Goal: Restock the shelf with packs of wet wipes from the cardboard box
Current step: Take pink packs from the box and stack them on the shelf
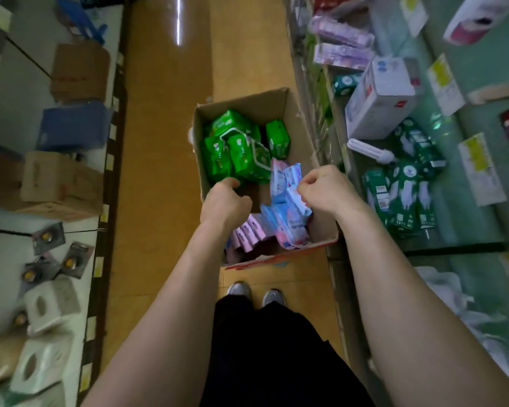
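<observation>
Cardboard is lying under both hands: the box [247,105] is sitting open on the tan floor [165,142], and both hands are reaching down into it.

The right hand [325,189] is curling its fingers and thumb onto the top edge of a blue pack [285,183], pinching it and holding it upright. Below that pinch, more blue packs [287,223] are standing on edge against the near wall. Just left of them, under the left wrist, pink packs [252,230] are leaning in a row.

The left hand [225,201] is hovering with its fingers curled downward. Its fingertips are reaching the near edge of the green packs [238,151], which are heaped beyond both hands in the far half of the box. The back of the hand is hiding the fingers, so I cannot tell whether it is gripping anything.

To the right of the right hand, the shelf [459,227] is running alongside the box. It is carrying dark green packets [406,195], a white carton [379,98] and a white bulb [370,151] lying between them.

Nearer than the hands, two grey shoes [256,292] are showing below the box.
</observation>
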`<state>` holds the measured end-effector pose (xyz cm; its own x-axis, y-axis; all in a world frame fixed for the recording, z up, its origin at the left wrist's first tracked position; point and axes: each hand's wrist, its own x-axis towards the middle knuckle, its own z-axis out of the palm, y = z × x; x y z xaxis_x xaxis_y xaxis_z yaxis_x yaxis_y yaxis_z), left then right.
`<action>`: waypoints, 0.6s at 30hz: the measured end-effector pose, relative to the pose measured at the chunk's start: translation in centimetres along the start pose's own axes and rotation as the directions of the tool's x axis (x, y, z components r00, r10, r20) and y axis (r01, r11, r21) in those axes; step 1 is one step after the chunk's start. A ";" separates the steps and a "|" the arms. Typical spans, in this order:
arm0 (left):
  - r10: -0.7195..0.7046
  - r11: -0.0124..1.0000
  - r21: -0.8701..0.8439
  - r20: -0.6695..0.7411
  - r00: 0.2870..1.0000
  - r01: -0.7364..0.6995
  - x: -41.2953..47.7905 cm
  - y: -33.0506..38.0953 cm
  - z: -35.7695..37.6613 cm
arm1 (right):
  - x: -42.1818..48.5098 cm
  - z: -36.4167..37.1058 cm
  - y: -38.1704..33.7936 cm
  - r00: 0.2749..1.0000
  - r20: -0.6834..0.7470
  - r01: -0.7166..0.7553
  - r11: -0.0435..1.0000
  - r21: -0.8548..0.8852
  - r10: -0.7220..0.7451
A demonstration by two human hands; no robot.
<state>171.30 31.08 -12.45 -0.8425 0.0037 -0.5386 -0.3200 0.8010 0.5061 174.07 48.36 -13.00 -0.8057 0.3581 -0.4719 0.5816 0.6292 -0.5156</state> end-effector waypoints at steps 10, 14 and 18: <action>-0.069 0.997 0.032 0.147 0.987 0.065 6.5 -0.1 3.4 | 4.6 2.2 3.8 0.982 0.097 -0.162 0.987 -0.020 0.163; -0.108 0.994 0.039 0.164 0.980 0.103 9.2 -1.2 4.1 | 6.2 4.4 4.6 0.969 0.117 -0.213 0.976 -0.037 0.216; -0.145 0.989 0.024 0.192 0.971 0.143 11.8 -2.3 4.6 | 8.9 6.0 4.1 0.965 0.150 -0.212 0.977 -0.034 0.214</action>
<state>164.07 32.06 -23.06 -0.6884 0.0026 -0.7253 -0.4264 0.8075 0.4076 169.91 49.98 -23.61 -0.6361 0.3772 -0.6732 0.7348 0.5624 -0.3792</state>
